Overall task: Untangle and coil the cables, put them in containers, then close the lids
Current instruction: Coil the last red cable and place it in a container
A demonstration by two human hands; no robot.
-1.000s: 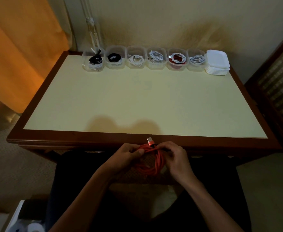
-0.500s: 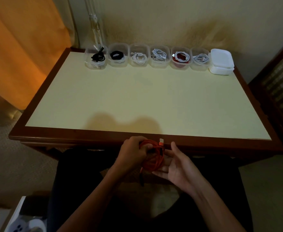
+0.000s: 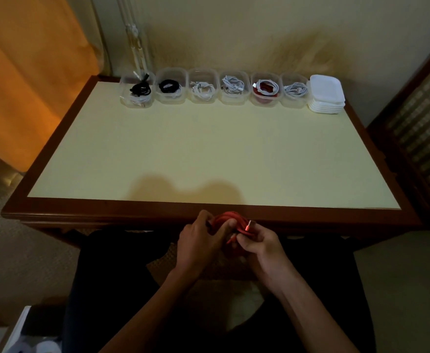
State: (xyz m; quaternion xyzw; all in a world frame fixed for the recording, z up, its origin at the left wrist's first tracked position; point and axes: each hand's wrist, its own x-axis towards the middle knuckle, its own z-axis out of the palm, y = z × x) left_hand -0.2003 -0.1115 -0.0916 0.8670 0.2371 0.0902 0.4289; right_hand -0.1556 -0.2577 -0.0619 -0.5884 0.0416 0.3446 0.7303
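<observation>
- The red cable (image 3: pixel 230 226) is wound into a loose coil held between both hands in the lower middle of the frame, just in front of the near wooden edge of the counter (image 3: pixel 209 154) and above the person's dark-clothed lap.
- The coil stands roughly on edge, its loops arching up toward the counter edge; its long axis runs left to right across the frame.
- One plug end (image 3: pixel 249 226) of the cable sticks out at the right of the coil and points up and to the right.
- The left hand (image 3: pixel 198 240) comes in from the lower left, forearm angled up toward the centre, its back to the camera; its grip is clamped on the left side of the coil, thumb laid across the loops.
- The right hand (image 3: pixel 262 247) comes in from the lower right, fingers curled inward; its grip is closed on the right side of the coil just below the plug.
- The counter's pale top lies beyond, with the shadow of the hands near its front edge.
- Along the far edge, in the upper middle of the frame, six clear containers (image 3: pixel 234 89) stand in a row with lids off, each holding coiled cables: black at the left, white in the middle, red and white in the fifth.
- A stack of white lids (image 3: pixel 326 94) sits just beside the rightmost container, at the upper right.
</observation>
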